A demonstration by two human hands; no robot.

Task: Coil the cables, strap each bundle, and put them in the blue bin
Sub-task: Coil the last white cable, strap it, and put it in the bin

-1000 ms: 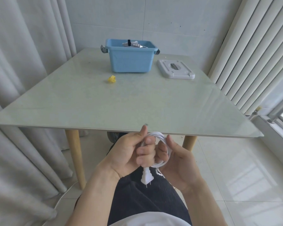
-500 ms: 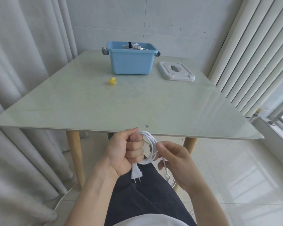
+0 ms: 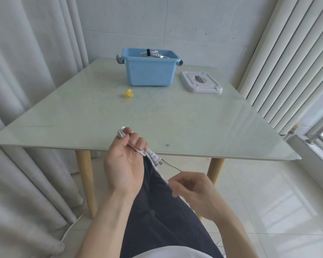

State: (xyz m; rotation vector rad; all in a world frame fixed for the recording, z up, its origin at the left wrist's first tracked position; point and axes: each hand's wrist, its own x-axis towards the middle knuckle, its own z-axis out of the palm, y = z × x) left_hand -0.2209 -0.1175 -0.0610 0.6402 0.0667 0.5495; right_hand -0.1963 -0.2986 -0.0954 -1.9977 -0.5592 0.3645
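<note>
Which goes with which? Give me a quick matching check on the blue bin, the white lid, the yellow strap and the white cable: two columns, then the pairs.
Things:
1. blue bin
2. white lid
3. yellow strap
4. white cable

Places or states:
A. held in the left hand, loose end pinched by the right hand
B. lying alone on the table, in front of the bin's left corner
C. at the far edge, open, with a strapped bundle inside
D. flat on the table, to the right of the bin

Pairs: 1-C, 2-D, 3-B, 4-A
</note>
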